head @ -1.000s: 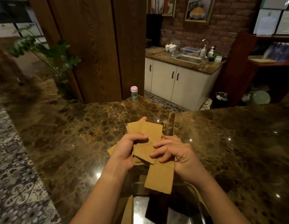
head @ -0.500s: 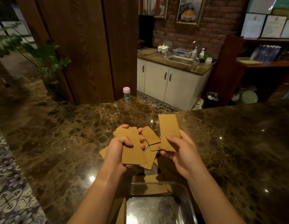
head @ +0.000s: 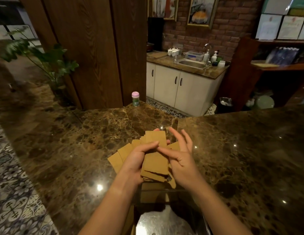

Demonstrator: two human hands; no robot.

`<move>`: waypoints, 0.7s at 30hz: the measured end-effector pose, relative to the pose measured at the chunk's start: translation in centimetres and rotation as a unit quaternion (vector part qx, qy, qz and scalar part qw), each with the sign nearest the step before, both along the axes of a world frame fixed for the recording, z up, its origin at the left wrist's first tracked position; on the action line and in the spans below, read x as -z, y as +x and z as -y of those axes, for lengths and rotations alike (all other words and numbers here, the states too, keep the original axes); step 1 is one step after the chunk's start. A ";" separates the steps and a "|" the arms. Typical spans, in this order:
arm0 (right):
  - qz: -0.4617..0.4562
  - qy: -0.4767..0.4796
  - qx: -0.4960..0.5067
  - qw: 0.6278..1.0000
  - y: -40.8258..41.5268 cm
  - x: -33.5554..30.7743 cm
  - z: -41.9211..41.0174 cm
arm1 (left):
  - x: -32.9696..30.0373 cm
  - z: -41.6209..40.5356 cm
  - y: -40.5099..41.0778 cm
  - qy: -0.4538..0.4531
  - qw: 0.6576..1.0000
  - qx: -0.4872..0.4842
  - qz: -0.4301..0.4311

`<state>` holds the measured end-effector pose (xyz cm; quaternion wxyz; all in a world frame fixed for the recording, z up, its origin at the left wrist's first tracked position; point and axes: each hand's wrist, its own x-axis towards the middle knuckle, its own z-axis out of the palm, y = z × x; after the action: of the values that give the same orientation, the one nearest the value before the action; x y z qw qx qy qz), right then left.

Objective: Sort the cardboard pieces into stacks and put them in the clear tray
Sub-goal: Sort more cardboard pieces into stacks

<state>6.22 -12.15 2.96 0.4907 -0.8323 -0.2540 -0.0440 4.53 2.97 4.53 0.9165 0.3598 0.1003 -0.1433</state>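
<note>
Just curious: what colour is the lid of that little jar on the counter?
Pink; the jar shows best in the head view.

Two hands (head: 161, 160), one clear tray (head: 166, 216), one pink-lidded jar (head: 135, 98), several cardboard pieces (head: 154, 160)

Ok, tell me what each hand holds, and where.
Left hand pinches the cardboard stack along its left edge. Right hand is open, fingers only touching the right side.

Tan cardboard pieces (head: 154, 160) (stacked), above tray (head: 205, 223)
</note>
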 end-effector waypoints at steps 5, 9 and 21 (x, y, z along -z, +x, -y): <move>-0.057 -0.059 -0.096 0.992 0.2 0.1 1.1 | 0.7 -0.7 0.2 -0.001 0.999 -0.041 -0.014; 0.070 -0.132 -0.147 0.978 -0.9 0.3 0.5 | 1.1 -0.5 0.8 -0.027 0.990 -0.122 -0.064; -0.212 -0.197 0.110 0.951 12.4 3.2 -1.0 | 1.6 -6.6 0.5 -0.005 0.971 -0.221 -0.093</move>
<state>18.60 -11.14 -0.20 0.3512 -0.9256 -0.0544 0.1302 5.05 9.57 2.96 0.9139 0.3096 0.2610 0.0291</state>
